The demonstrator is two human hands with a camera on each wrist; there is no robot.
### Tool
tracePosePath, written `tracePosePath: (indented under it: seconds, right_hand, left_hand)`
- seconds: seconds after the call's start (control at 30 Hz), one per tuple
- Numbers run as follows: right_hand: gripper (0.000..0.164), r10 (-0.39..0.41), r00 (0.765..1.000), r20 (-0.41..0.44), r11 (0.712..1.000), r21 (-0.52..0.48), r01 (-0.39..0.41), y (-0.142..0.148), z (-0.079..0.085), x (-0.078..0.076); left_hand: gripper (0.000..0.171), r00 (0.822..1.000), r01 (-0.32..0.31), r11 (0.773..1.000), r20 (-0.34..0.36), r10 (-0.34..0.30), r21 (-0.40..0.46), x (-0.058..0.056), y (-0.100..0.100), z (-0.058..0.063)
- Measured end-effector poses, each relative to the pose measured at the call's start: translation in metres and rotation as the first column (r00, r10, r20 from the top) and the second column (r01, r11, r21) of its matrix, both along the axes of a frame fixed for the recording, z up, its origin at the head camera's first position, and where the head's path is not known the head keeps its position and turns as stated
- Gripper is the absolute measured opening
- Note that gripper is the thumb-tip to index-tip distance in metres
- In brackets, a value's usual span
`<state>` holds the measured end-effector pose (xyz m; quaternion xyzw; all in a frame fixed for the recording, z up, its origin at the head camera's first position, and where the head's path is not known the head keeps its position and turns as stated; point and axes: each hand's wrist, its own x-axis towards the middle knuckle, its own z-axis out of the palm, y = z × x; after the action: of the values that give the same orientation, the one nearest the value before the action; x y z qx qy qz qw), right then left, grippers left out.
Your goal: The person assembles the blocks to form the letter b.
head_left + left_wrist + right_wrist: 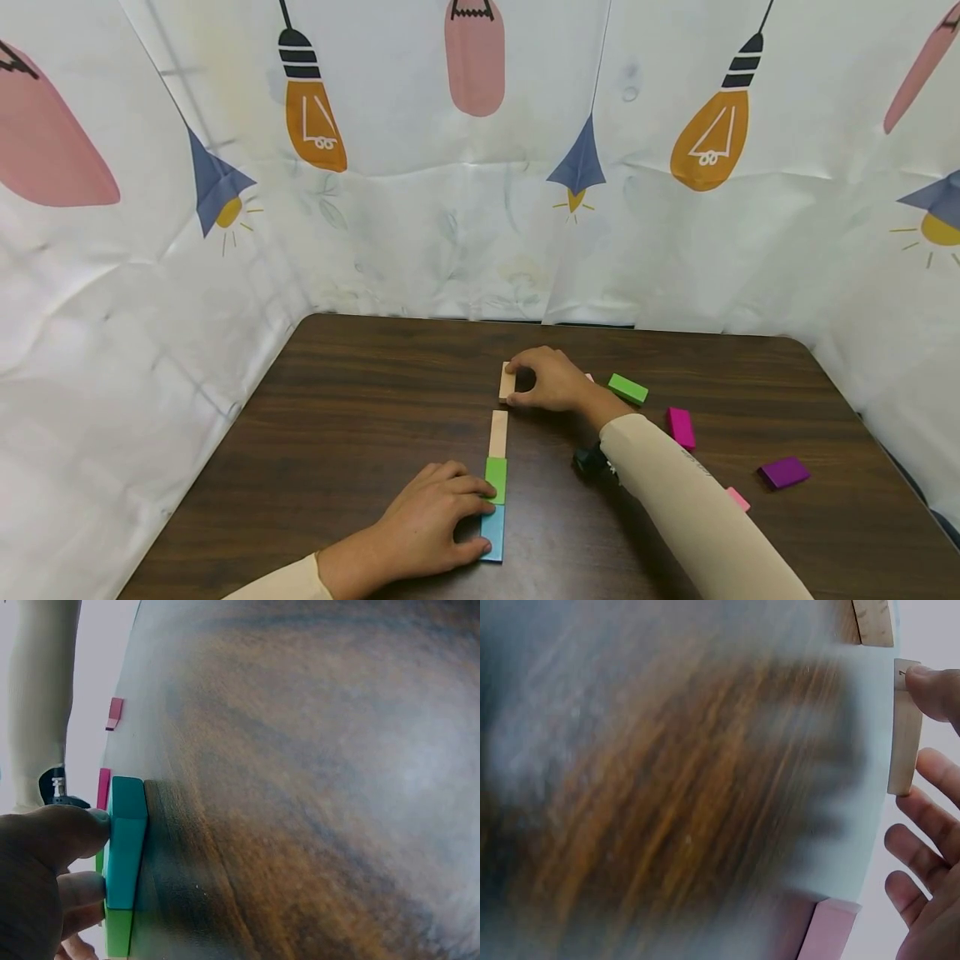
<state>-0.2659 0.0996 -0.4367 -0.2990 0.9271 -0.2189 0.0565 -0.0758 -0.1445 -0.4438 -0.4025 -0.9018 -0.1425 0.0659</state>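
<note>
My right hand (551, 381) pinches a plain wooden block (507, 382) by its two ends, thumb at the near end. In the right wrist view that wooden block (906, 739) sits between thumb and finger, the other fingers loosely bent. Just nearer, across a small gap, a second wooden block (498, 433) is in line with a green block (497, 479) and a blue block (492, 533), end to end. My left hand (431, 521) rests against the left side of this row, fingertips touching the green and blue blocks.
Right of the row lie a green block (628, 388), a magenta block (681, 428), a purple block (783, 472) and a pink block (737, 498). Another pink block (589, 377) shows partly behind the right wrist. A printed white curtain (465, 242) surrounds the brown table (337, 400).
</note>
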Motion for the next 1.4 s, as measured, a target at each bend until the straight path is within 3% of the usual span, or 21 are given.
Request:
tracePosePath:
  seconds: [0.77, 1.4]
  right_hand:
    - [0.049, 0.026, 1.000, 0.006, 1.000, 0.011, -0.026, -0.0077, -0.0056, 0.0021]
    - [0.037, 0.027, 0.999, -0.030, 0.999, 0.018, -0.027, -0.0076, -0.0061, 0.0029]
  left_hand:
    - [0.034, 1.000, 0.012, 1.000, -0.015, -0.011, 0.017, -0.0003, 0.0005, 0.0003]
    - [0.034, 1.000, 0.012, 1.000, -0.010, -0.011, 0.017, -0.0008, 0.0007, -0.0005]
